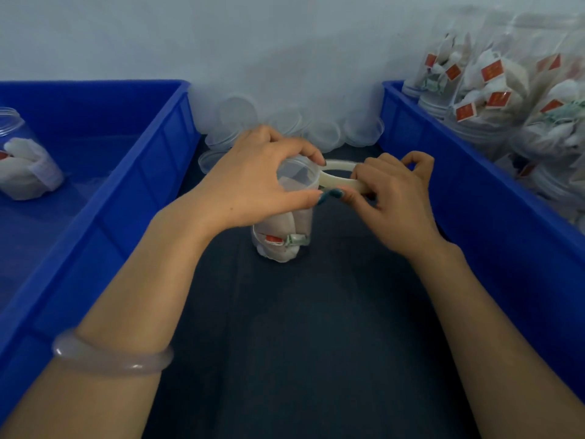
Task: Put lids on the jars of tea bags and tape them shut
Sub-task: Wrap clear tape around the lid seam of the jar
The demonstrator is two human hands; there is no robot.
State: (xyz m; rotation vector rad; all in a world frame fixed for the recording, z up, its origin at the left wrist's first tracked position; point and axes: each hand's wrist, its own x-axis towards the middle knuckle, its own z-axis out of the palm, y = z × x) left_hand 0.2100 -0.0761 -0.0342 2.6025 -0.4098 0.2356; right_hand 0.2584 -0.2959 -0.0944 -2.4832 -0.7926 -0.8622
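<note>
Left bin (133,172): one tea-bag jar on its side (22,160), cut off by the frame edge, so I can't tell whether it has a lid. Bin floor is hazy.
Bangle (110,354) sits on the left forearm, which crosses the bin's inner rim.
Left hand (253,179): thumb and fingers curled round the top of the jar (285,239), covering most of the lid (299,172). Can't see how well the lid is seated. The jar is upright on the dark table (316,343), mid-strip between the bins and apart from both walls. Tea bags and a red tag show through at the bottom.
Loose lids (240,112) are piled against the back wall just behind the left fingers. They are translucent, so the count is unclear.
Tape roll (338,184) is just right of the lid. The right hand (395,201) pinches its far side and hides that part. I can't make out a tape strand running to the jar.
The right hand is near the right bin (443,172), not touching its wall.
The right bin holds heaped clear tea-bag containers (506,99), blurred and cut off at the frame edge.
</note>
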